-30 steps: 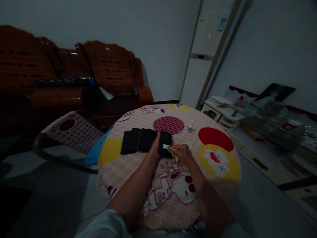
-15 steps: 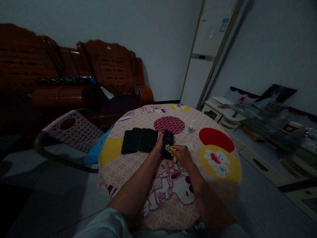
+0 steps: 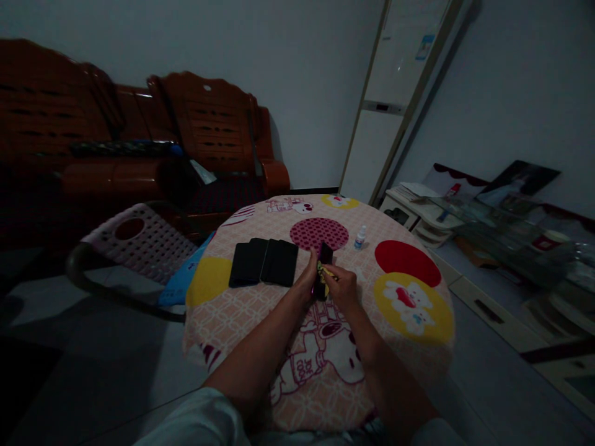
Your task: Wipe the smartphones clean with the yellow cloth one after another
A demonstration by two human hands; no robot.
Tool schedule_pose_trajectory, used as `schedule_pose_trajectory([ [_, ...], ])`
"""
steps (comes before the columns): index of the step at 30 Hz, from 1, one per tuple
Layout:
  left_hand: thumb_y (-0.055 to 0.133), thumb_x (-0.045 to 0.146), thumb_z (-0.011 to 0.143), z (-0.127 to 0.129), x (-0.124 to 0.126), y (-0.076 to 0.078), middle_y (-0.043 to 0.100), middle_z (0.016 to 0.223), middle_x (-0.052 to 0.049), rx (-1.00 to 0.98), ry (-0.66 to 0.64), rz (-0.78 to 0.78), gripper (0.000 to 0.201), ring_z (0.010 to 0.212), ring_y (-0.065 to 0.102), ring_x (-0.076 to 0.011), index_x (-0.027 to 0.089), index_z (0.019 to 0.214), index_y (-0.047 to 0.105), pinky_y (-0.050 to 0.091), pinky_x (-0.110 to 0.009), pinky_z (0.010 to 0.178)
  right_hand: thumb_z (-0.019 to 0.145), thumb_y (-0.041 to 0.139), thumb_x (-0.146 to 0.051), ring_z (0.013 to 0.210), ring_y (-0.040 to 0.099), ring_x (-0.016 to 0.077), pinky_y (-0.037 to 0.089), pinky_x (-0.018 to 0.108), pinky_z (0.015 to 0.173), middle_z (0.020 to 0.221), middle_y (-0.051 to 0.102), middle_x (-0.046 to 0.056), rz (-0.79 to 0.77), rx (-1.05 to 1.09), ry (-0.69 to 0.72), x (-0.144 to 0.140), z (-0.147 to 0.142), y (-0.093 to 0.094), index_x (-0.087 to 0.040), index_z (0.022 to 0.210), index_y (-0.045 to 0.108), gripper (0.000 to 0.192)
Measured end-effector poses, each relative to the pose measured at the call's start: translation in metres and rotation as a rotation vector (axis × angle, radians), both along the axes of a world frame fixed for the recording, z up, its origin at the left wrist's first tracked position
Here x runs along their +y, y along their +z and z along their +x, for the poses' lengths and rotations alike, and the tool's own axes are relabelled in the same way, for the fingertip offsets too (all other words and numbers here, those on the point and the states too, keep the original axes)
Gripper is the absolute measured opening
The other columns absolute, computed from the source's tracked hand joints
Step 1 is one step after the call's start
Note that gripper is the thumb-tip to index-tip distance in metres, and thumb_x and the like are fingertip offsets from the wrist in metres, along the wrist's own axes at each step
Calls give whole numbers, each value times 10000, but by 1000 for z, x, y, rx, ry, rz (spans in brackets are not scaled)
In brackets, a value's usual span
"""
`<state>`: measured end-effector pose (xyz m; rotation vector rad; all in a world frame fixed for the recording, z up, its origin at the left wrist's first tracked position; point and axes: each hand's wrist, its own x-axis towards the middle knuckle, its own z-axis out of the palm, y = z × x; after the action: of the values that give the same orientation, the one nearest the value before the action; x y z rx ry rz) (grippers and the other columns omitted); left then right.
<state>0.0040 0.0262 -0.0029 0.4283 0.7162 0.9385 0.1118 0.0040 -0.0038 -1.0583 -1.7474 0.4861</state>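
Phone in hand: black phone (image 3: 324, 267) tipped up nearly on edge over the middle of the round table (image 3: 260, 310), held between both hands, its top end rising above the fingers.
Left hand: left hand (image 3: 308, 282) curls around the phone's left side, fingers and thumb closed on the edge, wrist low over the tablecloth.
Right hand: right hand (image 3: 343, 287) pinches a small yellow cloth (image 3: 325, 271) between thumb and fingertips and presses it against the phone's right face.
Cloth: only a crumpled yellow bit shows at the fingertips, touching the phone; the rest is hidden by the hand.
Other phones: row of dark phones (image 3: 264, 262) lies flat on the table just left of the hands, overlapping one another; how many there are is hard to tell in the dim light.
Bottle: small white bottle (image 3: 359, 236) with a blue label stands upright beyond the hands, to the right, apart from the phones.
Tablecloth: pink, with red and yellow circles and cartoon figures, covering the whole tabletop.
Chair: pink perforated plastic chair (image 3: 139, 240) stands at the table's left edge.
Sofa: dark red wooden sofa (image 3: 139, 148) runs along the far wall.
Right side of room: tall white cabinet unit (image 3: 395, 93) in the corner and a low white stand (image 3: 418, 217) with clutter beside it.
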Motion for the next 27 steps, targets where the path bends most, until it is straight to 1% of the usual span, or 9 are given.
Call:
schedule_pose_trajectory([
  [4, 323, 811, 734, -1, 1, 2, 653, 671, -99, -18, 8, -13, 774, 589, 626, -183, 117, 830, 652, 483, -256, 525, 825, 565, -234, 788, 688, 207, 515, 276, 700, 888, 742, 68, 34, -30, 33, -2, 1, 0, -183, 945, 733, 213],
  [7, 281, 809, 747, -10, 5, 3, 654, 689, -113, -60, 46, -24, 819, 579, 621, -185, 94, 897, 651, 490, -273, 527, 821, 582, -218, 766, 683, 194, 500, 260, 689, 856, 741, 64, 54, -110, 111, -6, -2, -1, -194, 930, 735, 189],
  [11, 262, 725, 829, -22, 11, 3, 670, 759, -131, -150, 145, 28, 756, 575, 622, -178, 88, 992, 636, 496, -277, 514, 835, 582, -194, 753, 675, 173, 482, 244, 701, 845, 741, 49, 60, -209, 235, -13, -9, 2, -213, 923, 734, 177],
  [15, 257, 715, 837, -29, 12, 2, 672, 764, -146, -188, 143, 43, 770, 597, 636, -205, 69, 1032, 628, 518, -312, 527, 837, 582, -177, 785, 677, 169, 475, 235, 719, 880, 741, 54, 31, -255, 307, -18, -12, 7, -203, 924, 729, 173],
  [18, 271, 707, 840, -34, 14, 2, 681, 793, -153, -209, 163, 45, 759, 622, 650, -213, 65, 1035, 627, 535, -330, 559, 835, 579, -173, 811, 682, 177, 473, 235, 729, 905, 740, 65, 2, -266, 295, -17, -10, 7, -191, 929, 727, 176],
  [21, 260, 667, 869, -39, 15, 1, 690, 837, -149, -232, 227, 65, 708, 669, 668, -220, 81, 1033, 622, 546, -344, 596, 831, 571, -171, 804, 679, 182, 463, 235, 720, 906, 739, 64, -39, -286, 241, -13, -5, 5, -192, 906, 728, 175],
  [27, 226, 658, 877, -46, 17, 2, 687, 765, -138, -192, 277, 106, 714, 628, 666, -231, 81, 983, 634, 545, -370, 592, 837, 536, -172, 673, 628, 158, 413, 214, 625, 743, 714, 40, -100, -307, 103, -5, 10, 4, -183, 794, 718, 187],
])
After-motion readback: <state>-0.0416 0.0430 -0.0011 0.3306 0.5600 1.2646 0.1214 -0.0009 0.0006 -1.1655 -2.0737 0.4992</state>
